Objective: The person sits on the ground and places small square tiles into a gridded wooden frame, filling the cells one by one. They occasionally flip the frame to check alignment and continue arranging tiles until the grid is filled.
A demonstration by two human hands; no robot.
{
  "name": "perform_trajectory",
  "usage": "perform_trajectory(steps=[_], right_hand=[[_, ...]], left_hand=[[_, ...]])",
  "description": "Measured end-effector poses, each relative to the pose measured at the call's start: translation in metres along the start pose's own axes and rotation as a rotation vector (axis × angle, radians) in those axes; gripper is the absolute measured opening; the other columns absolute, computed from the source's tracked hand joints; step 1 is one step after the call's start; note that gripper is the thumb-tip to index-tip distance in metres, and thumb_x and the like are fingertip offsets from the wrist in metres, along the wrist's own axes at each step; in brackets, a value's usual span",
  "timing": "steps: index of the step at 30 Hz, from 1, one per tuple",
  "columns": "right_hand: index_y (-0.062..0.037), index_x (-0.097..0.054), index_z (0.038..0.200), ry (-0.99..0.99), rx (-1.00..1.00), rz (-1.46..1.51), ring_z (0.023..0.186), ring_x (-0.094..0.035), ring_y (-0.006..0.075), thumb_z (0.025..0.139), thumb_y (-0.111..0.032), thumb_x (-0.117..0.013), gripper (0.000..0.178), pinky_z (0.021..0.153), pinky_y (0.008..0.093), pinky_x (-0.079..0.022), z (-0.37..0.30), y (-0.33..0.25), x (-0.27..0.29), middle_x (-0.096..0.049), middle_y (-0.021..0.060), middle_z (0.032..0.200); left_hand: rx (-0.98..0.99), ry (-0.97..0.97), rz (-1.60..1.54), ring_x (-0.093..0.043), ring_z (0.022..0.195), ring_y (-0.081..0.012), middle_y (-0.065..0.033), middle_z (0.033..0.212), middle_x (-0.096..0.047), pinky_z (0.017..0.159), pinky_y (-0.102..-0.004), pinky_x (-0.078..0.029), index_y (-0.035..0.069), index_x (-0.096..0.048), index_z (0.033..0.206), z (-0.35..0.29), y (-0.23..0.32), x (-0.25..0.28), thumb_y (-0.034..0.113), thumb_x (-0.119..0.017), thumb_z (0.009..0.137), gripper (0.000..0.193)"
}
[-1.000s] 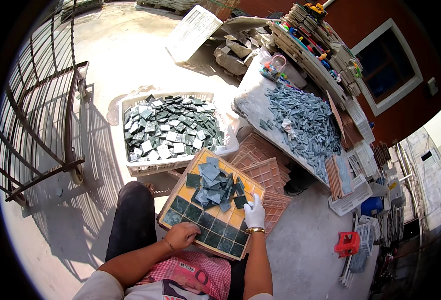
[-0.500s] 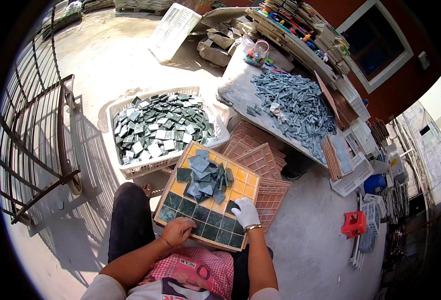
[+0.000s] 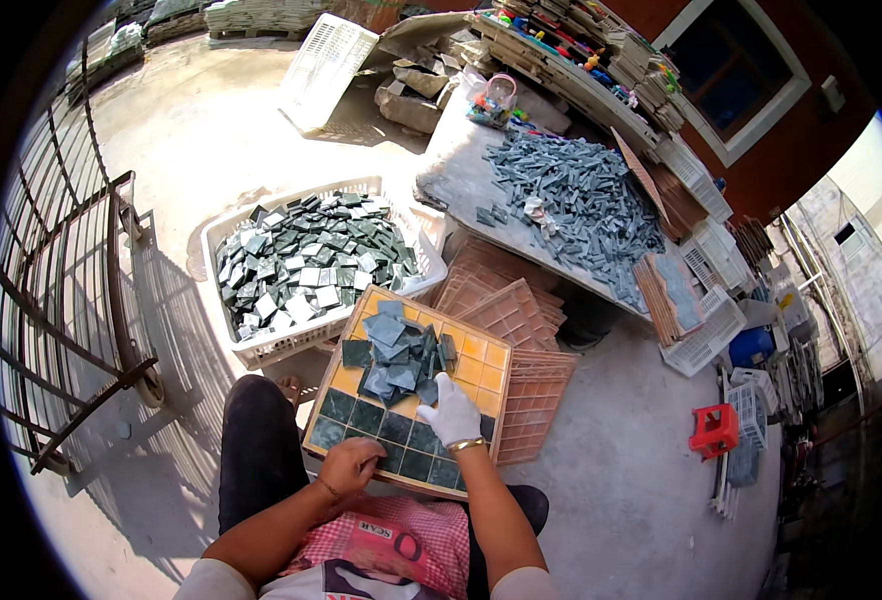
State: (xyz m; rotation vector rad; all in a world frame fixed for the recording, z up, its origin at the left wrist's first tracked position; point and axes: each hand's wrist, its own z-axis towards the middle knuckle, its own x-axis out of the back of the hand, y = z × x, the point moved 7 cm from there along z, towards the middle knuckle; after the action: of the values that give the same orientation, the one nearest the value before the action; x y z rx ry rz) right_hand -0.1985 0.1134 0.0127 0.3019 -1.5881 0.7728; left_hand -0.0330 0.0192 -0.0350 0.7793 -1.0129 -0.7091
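A square yellow grid tray (image 3: 476, 345) rests tilted across my lap. Dark green square tiles (image 3: 366, 415) fill cells in its nearer rows. On its far middle lies a loose heap of grey-green tiles (image 3: 401, 350). My left hand (image 3: 353, 464), bare, is at the near left of the tray with its fingers curled together over the tiles; whatever is in them is hidden. My right hand (image 3: 451, 412), in a white glove, is over the tray at the near edge of the heap. Its thumb and forefinger are apart, and no tile shows between them.
Beyond the tray stands a white plastic basket (image 3: 251, 350) full of square tiles. Stacked reddish grid trays (image 3: 541, 400) lie to the right. A slab table (image 3: 451, 175) carries a heap of narrow grey strips (image 3: 581, 200). At the left is a metal rack (image 3: 111, 250); a red stool (image 3: 713, 430) stands far right.
My right hand has moved left and away from me, from the tray's right side to the heap's near edge. My left hand stays in about the same place on the tray.
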Motion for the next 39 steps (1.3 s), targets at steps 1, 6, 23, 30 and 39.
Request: perform_trajectory(steps=[1,6,23,30,39], right_hand=[[-0.0085,-0.046,0.107,-0.027,-0.032,-0.016,0.085,-0.059,0.0342,0.076,-0.027,-0.062,0.039,0.069,0.0444,-0.047,0.002,0.001,-0.004,-0.060,0.0162,0.092],[-0.0084,-0.053,0.100,0.058,0.024,0.097,0.081,-0.059,0.0351,0.082,-0.016,-0.048,0.020,0.070,0.0432,-0.047,0.005,0.025,0.011,-0.062,0.0163,0.086],[-0.0064,-0.057,0.096,-0.091,0.079,0.066,0.089,-0.055,0.0332,0.075,-0.023,-0.064,0.028,0.077,0.0395,-0.045,-0.005,0.019,-0.022,-0.054,0.0158,0.098],[-0.0060,-0.055,0.097,-0.191,0.069,-0.063,0.091,-0.054,0.0334,0.075,-0.025,-0.064,0.030,0.077,0.0407,-0.045,-0.001,0.005,-0.014,-0.054,0.0157,0.095],[-0.0062,-0.055,0.099,0.019,0.049,0.263,0.089,-0.054,0.0344,0.076,-0.019,-0.059,0.027,0.076,0.0404,-0.045,-0.010,0.028,-0.014,-0.056,0.0169,0.093]], left_hand=[[-0.017,0.002,0.007,-0.059,0.080,-0.0310,-0.0113,0.083,-0.061,0.071,-0.0372,-0.048,0.006,-0.060,0.082,0.000,0.002,0.001,-0.001,-0.056,0.072,0.013],[-0.020,-0.003,0.001,-0.059,0.081,-0.0308,-0.0104,0.083,-0.061,0.071,-0.0370,-0.048,0.006,-0.060,0.083,-0.003,0.002,0.002,0.000,-0.056,0.073,0.013],[0.009,-0.008,-0.016,-0.059,0.082,-0.0301,-0.0106,0.086,-0.062,0.073,-0.0367,-0.048,0.006,-0.060,0.084,-0.004,0.003,0.001,0.000,-0.056,0.073,0.013],[-0.013,0.078,-0.008,-0.059,0.082,-0.0311,-0.0114,0.091,-0.061,0.073,-0.0370,-0.047,0.005,-0.059,0.086,0.004,0.009,0.004,0.001,-0.059,0.072,0.015],[-0.045,-0.111,0.609,-0.015,0.130,-0.0387,-0.0135,0.141,-0.020,0.098,-0.0604,-0.016,0.027,-0.038,0.131,0.109,0.009,-0.009,0.028,-0.074,0.062,0.078]])
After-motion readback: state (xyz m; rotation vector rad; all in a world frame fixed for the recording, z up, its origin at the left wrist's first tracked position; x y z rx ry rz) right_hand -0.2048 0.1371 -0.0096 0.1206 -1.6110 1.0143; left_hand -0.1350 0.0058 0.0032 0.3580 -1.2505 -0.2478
